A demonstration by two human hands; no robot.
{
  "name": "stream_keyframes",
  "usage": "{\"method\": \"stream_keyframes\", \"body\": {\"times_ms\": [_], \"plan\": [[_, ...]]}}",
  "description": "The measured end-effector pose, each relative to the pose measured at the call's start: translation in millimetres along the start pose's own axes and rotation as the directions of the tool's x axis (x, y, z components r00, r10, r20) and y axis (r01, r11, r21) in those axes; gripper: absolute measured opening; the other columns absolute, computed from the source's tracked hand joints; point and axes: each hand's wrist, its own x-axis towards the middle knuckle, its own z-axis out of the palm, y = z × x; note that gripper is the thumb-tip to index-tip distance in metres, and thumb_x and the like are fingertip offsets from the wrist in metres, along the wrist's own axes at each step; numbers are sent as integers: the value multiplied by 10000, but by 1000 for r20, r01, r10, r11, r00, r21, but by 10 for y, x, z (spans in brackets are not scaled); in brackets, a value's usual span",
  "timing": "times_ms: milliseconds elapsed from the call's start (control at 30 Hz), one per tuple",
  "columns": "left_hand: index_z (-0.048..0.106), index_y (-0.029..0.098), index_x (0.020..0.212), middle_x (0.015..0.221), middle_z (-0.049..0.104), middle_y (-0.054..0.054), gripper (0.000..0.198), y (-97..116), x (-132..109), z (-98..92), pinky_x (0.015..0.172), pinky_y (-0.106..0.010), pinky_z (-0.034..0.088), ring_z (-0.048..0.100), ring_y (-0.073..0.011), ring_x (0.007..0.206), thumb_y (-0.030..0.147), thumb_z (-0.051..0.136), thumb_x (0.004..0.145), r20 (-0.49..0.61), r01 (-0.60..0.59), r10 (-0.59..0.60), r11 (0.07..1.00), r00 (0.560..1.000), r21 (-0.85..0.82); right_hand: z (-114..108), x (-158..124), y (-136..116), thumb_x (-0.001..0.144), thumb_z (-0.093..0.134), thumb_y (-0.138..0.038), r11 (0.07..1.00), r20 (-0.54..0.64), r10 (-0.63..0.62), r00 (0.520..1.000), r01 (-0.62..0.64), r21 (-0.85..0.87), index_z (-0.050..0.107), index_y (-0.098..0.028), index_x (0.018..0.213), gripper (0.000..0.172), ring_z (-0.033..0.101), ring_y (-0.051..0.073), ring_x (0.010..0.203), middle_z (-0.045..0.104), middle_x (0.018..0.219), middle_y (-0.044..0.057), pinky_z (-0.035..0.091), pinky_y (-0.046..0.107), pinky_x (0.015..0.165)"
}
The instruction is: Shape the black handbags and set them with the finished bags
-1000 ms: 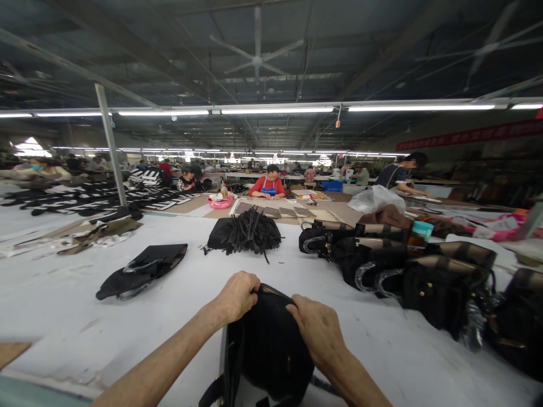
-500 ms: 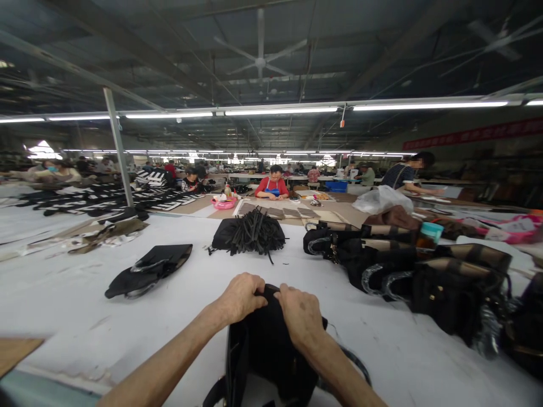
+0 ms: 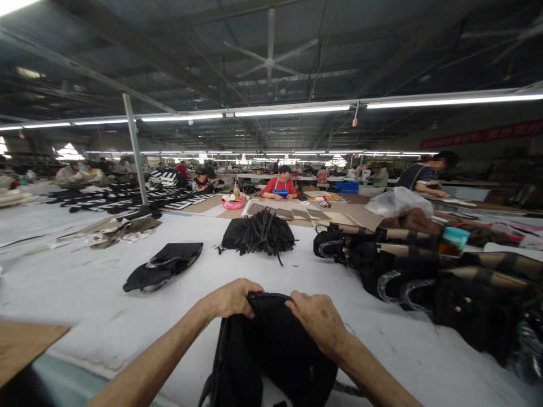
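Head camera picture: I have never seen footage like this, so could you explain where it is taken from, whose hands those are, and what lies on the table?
There is no machine here. A person wears a camera on the head that looks forward and down, so the two bare arms coming in from the bottom edge are their own. The left hand and the right hand both grip the top edge of a black bag resting on the white table. Farther out lie a flat black bag, a bundle of black straps and, to the right, a row of black handbags with a teal-lidded jar among them. Other people sit at tables behind, one in a red top.
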Motion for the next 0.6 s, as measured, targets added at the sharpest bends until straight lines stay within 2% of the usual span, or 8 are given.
{"method": "stream_keyframes", "body": {"times_ms": [100,233,333,433,600], "plan": [[561,174,865,700,539,49,334,22,-39,5,515,-185,362,488,-118,620,133,567,534,0,-34,34,999,999,-16,15,9,66,895,305,-315,999,8,-21,1000,21,25,526,-191,736,299,593,154,552,637,619,15,248,255,486],[490,204,968,744,534,45,407,51,-55,71,568,-190,379,483,-108,644,139,590,579,-165,-116,112,993,980,-16,39,11,124,898,290,-326,998,5,-3,1000,3,61,519,-195,723,316,595,147,557,640,613,12,249,254,493],[499,199,921,821,535,23,296,70,-51,105,626,-197,396,496,-108,696,132,554,638,-255,-188,205,978,945,90,46,14,121,898,291,-324,999,-10,10,1000,-10,53,514,-196,714,316,593,146,548,639,616,10,248,257,490],[523,186,784,902,535,16,160,87,-51,109,717,-197,390,499,-111,778,93,533,655,-259,-285,363,912,895,294,36,17,96,896,306,-313,1000,-13,14,1000,-14,23,517,-197,724,296,590,144,534,641,620,4,241,259,484],[501,179,673,914,545,26,79,118,-69,127,709,-184,381,520,-99,743,117,543,698,-208,-282,416,836,885,472,38,16,88,896,318,-309,1000,8,27,1000,-27,1,519,-204,737,277,598,154,561,646,637,-3,249,258,490]]}}
